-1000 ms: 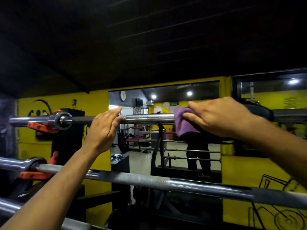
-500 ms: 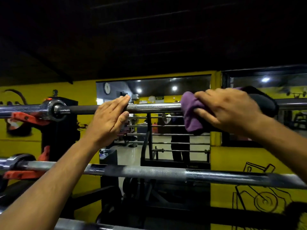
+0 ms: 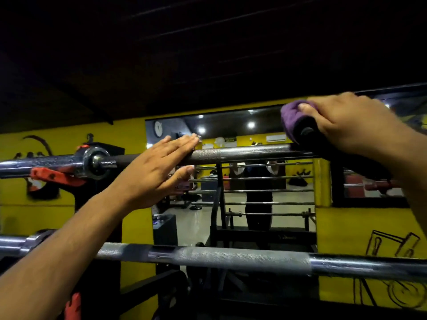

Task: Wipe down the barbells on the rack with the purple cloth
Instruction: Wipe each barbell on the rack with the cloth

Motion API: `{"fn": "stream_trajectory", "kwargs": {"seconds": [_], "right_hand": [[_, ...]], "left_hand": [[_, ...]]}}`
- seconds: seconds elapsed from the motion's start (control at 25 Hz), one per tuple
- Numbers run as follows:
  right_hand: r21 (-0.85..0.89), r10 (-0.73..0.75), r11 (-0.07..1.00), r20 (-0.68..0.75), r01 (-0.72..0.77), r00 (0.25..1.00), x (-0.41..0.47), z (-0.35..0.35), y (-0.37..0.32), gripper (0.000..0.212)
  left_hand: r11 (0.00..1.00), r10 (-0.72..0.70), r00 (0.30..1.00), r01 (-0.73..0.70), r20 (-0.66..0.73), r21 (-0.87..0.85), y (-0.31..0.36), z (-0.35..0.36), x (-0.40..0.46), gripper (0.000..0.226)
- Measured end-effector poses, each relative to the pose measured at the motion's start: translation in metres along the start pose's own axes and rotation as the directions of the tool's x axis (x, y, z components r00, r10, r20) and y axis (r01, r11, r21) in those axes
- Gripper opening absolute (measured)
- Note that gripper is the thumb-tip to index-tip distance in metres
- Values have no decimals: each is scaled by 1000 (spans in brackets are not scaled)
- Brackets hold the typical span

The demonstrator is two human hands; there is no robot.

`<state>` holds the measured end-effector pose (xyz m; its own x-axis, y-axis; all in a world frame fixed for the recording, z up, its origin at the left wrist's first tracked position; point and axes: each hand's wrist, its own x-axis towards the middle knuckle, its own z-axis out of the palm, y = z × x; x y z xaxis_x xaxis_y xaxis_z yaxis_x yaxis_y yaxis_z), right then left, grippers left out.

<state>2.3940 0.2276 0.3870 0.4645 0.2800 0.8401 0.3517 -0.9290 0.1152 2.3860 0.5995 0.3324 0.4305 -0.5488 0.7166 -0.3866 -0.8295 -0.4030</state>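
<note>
Right fingers clamp the cloth onto the top bar, which runs left-right. Left hand lies flat, fingers straight, steadying it. Unwiped bar probably stretches leftward, so the right hand's nearer.

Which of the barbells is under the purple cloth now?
The upper barbell: the right hand holds the cloth on it. The lower barbell is untouched.

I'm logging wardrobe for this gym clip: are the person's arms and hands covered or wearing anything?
Both forearms are bare as far as the frame shows, with no sleeve in view. The left hand and right hand wear no gloves, and no rings, watch or wristband are visible on either.
</note>
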Motion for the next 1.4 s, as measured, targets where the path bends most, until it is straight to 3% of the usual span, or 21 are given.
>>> {"fn": "stream_trajectory", "kwargs": {"seconds": [0.08, 0.2, 0.36, 0.48, 0.56, 0.68, 0.76, 0.88, 0.96, 1.04, 1.12, 1.16, 1.24, 1.32, 1.4], "right_hand": [[-117, -44, 992, -10, 42, 999, 0, 11, -32, 47], [-144, -33, 989, -40, 27, 999, 8, 33, -86, 46], [-202, -107, 979, -340, 39, 934, -9, 68, -124, 36], [-153, -177, 980, -391, 127, 903, -33, 68, -101, 36], [-216, -51, 976, -370, -32, 928, -37, 49, -81, 36], [-242, 269, 916, -224, -321, 937, -11, 33, -90, 39], [-267, 268, 914, -161, -304, 950, 8, 40, -121, 34], [-150, 11, 987, -278, -54, 960, -8, 63, -152, 29], [-23, -67, 998, -294, 63, 953, -27, 60, -132, 21], [47, 90, 996, -287, -80, 954, -31, 47, -106, 18], [21, 298, 952, -279, -304, 913, -16, 43, -108, 42], [-26, 313, 943, -265, -331, 912, -7, 45, -120, 52], [-32, 210, 974, -231, -223, 950, -6, 48, -152, 53], [79, 110, 992, -214, -95, 971, -24, 44, -164, 43], [239, 102, 970, -208, -50, 973, -48, 31, -163, 34]], "left_hand": [[1000, 4, 1000, -3, -31, 25, -8, 3, -1, 59], [1000, 3, 993, -3, -120, -2, -8, 12, -1, 56], [998, 59, 984, -59, -171, 8, -14, 18, -1, 54], [995, 95, 972, -100, -213, -14, -21, 21, -3, 54], [993, 105, 963, -113, -248, -18, -21, 23, -3, 54], [991, 117, 953, -128, -278, -23, -18, 23, 0, 55], [990, 110, 957, -130, -269, -58, -16, 21, -2, 56], [986, 120, 948, -148, -294, -75, -15, 15, -6, 56], [986, 133, 942, -156, -309, -53, -14, 15, -7, 54], [985, 128, 946, -156, -298, -70, -15, 15, -6, 54], [985, 115, 951, -145, -286, -89, -16, 16, -5, 55], [986, 110, 952, -142, -286, -93, -15, 16, -5, 57], [984, 95, 968, -127, -233, -127, -14, 10, -6, 60], [974, 70, 989, -96, -129, -206, -15, 4, -7, 61], [941, 66, 995, -87, -72, -328, -12, -3, -12, 74]]}}
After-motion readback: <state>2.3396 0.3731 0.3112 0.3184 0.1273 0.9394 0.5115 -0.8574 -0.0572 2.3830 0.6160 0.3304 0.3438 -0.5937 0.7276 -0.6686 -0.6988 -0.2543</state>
